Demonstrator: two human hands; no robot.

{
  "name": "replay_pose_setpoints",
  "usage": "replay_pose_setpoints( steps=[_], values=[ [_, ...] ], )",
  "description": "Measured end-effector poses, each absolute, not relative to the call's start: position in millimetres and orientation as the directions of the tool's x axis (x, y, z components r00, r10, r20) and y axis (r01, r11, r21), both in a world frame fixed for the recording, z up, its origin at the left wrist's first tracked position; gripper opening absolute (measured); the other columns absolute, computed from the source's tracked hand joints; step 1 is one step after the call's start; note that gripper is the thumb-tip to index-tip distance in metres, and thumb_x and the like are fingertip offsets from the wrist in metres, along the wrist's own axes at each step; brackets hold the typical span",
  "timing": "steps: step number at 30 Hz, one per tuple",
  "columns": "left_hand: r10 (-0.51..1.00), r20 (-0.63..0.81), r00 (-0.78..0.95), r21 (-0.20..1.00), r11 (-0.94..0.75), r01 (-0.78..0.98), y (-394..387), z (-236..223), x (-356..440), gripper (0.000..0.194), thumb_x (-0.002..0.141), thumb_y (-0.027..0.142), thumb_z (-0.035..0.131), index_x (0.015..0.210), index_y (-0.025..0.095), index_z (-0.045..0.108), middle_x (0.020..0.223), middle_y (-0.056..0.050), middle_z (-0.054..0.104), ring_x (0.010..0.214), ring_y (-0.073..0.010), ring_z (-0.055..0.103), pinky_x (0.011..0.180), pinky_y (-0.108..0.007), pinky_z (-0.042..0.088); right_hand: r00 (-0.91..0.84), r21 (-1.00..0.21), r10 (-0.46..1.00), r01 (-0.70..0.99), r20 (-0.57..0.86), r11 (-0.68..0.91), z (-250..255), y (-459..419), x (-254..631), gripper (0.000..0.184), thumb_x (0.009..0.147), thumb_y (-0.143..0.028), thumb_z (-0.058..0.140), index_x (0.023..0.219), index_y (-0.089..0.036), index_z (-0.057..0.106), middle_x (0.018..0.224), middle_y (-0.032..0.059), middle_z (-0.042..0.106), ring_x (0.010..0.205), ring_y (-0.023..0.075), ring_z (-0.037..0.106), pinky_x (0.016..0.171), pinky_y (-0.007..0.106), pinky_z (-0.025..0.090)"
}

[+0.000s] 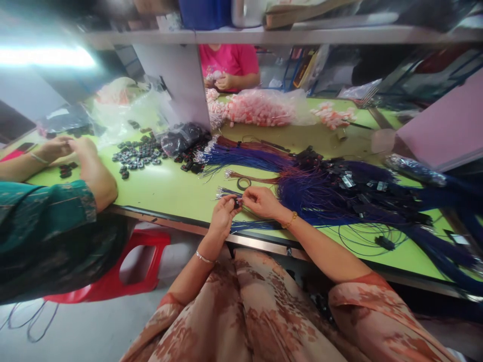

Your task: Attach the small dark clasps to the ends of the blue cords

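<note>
Connector (237, 203), small and black, sits above the near edge of the green counter (169, 193), pinched in the fingers of the left hand (222, 215). Right hand (261, 202) meets it from the other side, fingers bunched together right at the connector; can't tell what they grip, if anything (detail there is too small to read). Silver bangle (205, 258) on the left wrist, yellowish band (290, 219) on the right.

Just beyond the hands: dark tape roll (244, 183) lying flat, brown wires (260, 177) next to it. Big tangle of blue-purple wires (298, 193) to the right, running under and past the right forearm, with black housings (350, 181) mixed in. Single black part (385, 243) near the counter's front edge, among loose loops of wire.

Left of the hands, well apart: loose pile of black parts (138, 152), with a clear bag (181, 138) of dark pieces beside it. Far side: plastic bag (298, 105) with pink-and-white pieces (260, 108), and a person in a pink shirt (237, 65) behind it. Another person, green sleeve (56, 203), works at far left, hands (70, 147) together over the counter. Red stool (141, 266) below.
</note>
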State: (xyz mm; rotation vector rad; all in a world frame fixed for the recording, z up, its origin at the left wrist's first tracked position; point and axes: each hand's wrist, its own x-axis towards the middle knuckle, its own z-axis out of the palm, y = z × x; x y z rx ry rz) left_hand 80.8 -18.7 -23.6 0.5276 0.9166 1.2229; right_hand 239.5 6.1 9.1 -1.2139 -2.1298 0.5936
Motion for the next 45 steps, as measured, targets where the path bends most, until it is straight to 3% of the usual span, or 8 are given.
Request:
replay_pose_setpoints(
  steps=[9, 22, 31, 37, 42, 45],
  values=[
    [0.954, -0.293, 0.069, 0.778, 0.280, -0.562, -18.0, -24.4, 80.7, 0.021, 0.071, 0.024, 0.072, 0.087, 0.015, 0.061, 0.082, -0.003, 0.064, 0.075, -0.0114, 0.060, 0.078, -0.029, 0.050, -0.417, -0.573, 0.878, 0.669, 0.237, 0.473, 8.0, 7.2, 238.3, 0.022, 0.082, -0.027, 0.051, 0.063, -0.017, 0.055, 0.058, -0.0015, 0.051, 0.053, 0.0099, 0.037, 0.053, 0.024, 0.021],
    [0.973, -0.227, 0.050, 0.818, 0.218, -0.532, -22.1, -25.3, 84.0, 0.030, 0.066, 0.028, 0.077, 0.088, 0.016, 0.061, 0.081, -0.003, 0.065, 0.074, -0.0110, 0.060, 0.078, -0.029, 0.050, -0.435, -0.645, 0.883, 0.628, 0.174, 0.436, 4.2, 9.2, 238.2, 0.024, 0.083, -0.029, 0.049, 0.063, -0.017, 0.054, 0.055, -0.0034, 0.048, 0.053, 0.0092, 0.036, 0.053, 0.024, 0.022],
    [0.962, -0.269, 0.041, 0.822, 0.252, -0.511, -21.2, -22.4, 83.0, 0.037, 0.060, 0.033, 0.080, 0.085, 0.015, 0.061, 0.077, -0.001, 0.065, 0.071, -0.0103, 0.060, 0.078, -0.030, 0.051, -0.517, -0.483, 0.826, 0.678, 0.224, 0.555, 11.8, 4.2, 235.3, 0.017, 0.086, -0.025, 0.048, 0.079, -0.016, 0.061, 0.074, 0.0039, 0.063, 0.065, 0.0134, 0.049, 0.061, 0.024, 0.028],
    [0.962, -0.272, 0.023, 0.847, 0.250, -0.468, -21.7, -24.2, 84.3, 0.037, 0.060, 0.033, 0.080, 0.085, 0.015, 0.060, 0.074, -0.001, 0.065, 0.069, -0.0102, 0.059, 0.075, -0.029, 0.051, -0.490, -0.409, 0.856, 0.755, 0.168, 0.513, 13.3, 1.9, 231.7, 0.018, 0.086, -0.025, 0.048, 0.075, -0.017, 0.059, 0.071, 0.0050, 0.063, 0.063, 0.0147, 0.050, 0.059, 0.026, 0.027],
    [0.968, -0.250, 0.001, 0.849, 0.220, -0.480, -22.9, -25.8, 86.4, 0.036, 0.064, 0.034, 0.078, 0.089, 0.016, 0.061, 0.077, -0.001, 0.065, 0.070, -0.0102, 0.060, 0.077, -0.029, 0.050, -0.502, -0.508, 0.852, 0.699, 0.152, 0.503, 19.6, -5.4, 230.1, 0.015, 0.085, -0.029, 0.051, 0.092, -0.017, 0.056, 0.073, 0.0025, 0.064, 0.062, 0.0143, 0.052, 0.058, 0.025, 0.031],
    [0.975, -0.221, -0.012, 0.867, 0.191, -0.460, -23.5, -26.8, 87.5, 0.038, 0.069, 0.039, 0.074, 0.098, 0.016, 0.061, 0.093, -0.006, 0.068, 0.080, -0.0129, 0.063, 0.084, -0.032, 0.049, -0.452, -0.542, 0.859, 0.672, 0.240, 0.504, 29.1, -2.8, 243.3, 0.020, 0.081, -0.026, 0.052, 0.100, -0.018, 0.052, 0.075, 0.0015, 0.064, 0.063, 0.0143, 0.054, 0.060, 0.025, 0.036]
  ],
)
